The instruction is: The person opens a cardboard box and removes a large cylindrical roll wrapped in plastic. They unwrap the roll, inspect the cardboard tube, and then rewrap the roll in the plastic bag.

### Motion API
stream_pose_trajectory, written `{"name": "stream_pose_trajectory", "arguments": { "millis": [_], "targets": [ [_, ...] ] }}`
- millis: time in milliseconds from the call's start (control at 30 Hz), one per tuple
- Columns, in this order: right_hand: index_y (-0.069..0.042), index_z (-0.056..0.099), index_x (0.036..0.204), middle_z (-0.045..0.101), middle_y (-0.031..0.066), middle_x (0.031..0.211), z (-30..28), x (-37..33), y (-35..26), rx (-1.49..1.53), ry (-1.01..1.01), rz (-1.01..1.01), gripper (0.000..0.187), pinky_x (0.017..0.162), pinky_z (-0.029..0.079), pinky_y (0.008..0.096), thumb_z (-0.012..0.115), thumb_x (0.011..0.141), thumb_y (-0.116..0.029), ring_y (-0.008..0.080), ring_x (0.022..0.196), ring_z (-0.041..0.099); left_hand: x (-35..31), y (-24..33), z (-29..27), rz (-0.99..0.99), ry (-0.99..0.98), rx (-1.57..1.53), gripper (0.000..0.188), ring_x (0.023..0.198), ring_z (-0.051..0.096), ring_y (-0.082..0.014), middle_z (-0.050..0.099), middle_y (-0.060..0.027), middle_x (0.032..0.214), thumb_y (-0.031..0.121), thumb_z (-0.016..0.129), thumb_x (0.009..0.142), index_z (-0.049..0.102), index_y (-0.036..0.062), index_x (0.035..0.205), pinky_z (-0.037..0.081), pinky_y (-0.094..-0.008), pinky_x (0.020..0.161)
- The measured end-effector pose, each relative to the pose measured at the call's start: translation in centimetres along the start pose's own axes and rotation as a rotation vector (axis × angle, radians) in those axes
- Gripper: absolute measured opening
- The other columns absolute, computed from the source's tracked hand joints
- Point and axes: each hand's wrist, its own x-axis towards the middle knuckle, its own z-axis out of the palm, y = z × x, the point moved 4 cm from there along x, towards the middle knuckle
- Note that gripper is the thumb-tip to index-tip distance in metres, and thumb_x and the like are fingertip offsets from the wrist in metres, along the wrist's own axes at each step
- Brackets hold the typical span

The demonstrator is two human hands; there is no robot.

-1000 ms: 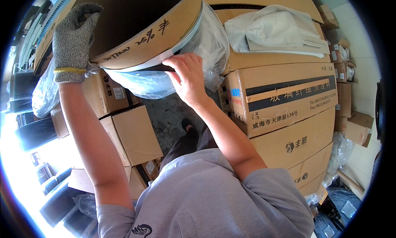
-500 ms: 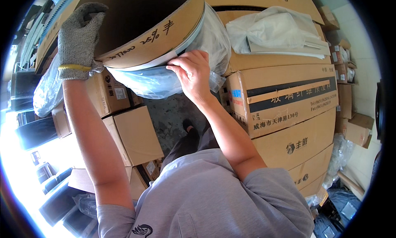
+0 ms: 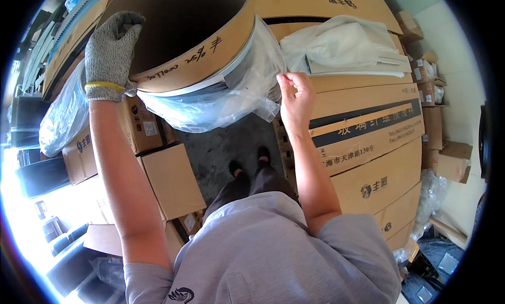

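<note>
My left hand (image 3: pixel 109 56), in a grey knit glove with a yellow cuff band, grips the rim of a large curved cardboard cylinder (image 3: pixel 210 54) with a dark hollow inside. Handwriting runs along its outer face. Clear plastic film (image 3: pixel 197 114) hangs in loose folds around the cylinder's near side, below a pale strip. To the right, my bare right hand (image 3: pixel 299 93) has its fingers pinched together at the film's outer edge. What lies between the fingertips is small and hard to see.
Printed cardboard cartons (image 3: pixel 368 125) are stacked at my right, with a white plastic bag (image 3: pixel 342 46) on top. More cartons (image 3: pixel 171 180) and a bagged bundle (image 3: pixel 63 117) stand at my left. Dark floor (image 3: pixel 215 151) shows around my feet. Small boxes line the right wall.
My right hand has moved from the pale strip on the cylinder rightward to the film's outer edge. The film spreads wider toward the right. My left hand keeps its grip, shifted slightly.
</note>
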Motion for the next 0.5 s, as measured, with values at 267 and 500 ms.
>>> {"name": "stream_pose_trajectory", "arguments": {
  "millis": [267,500],
  "targets": [
    [-0.002,0.064,0.097,0.065,0.0114,0.076,1.1,-3.5,3.3,-0.014,-0.536,0.364,0.042,0.067,0.05,0.0368,0.079,0.076,-0.036,0.0255,0.073,0.064,0.3,0.6,0.0,0.047,-0.009,0.015,0.023,0.082,0.068,-0.0201,0.071,-0.0082,0.092,0.024,0.06,0.086,0.071,0.0124,0.103,0.052,-0.0328,0.078],
    [-0.002,0.064,0.079,0.065,0.013,0.074,3.9,-4.9,-5.3,0.143,-0.416,0.017,0.014,0.057,0.048,0.0354,0.067,0.084,-0.014,0.0254,0.063,0.064,0.0,0.8,-0.1,0.151,-0.074,0.107,0.023,0.09,0.068,-0.0252,0.071,-0.0102,0.096,0.022,0.058,0.085,0.071,0.0109,0.101,0.051,-0.0351,0.083]
  ]
}}
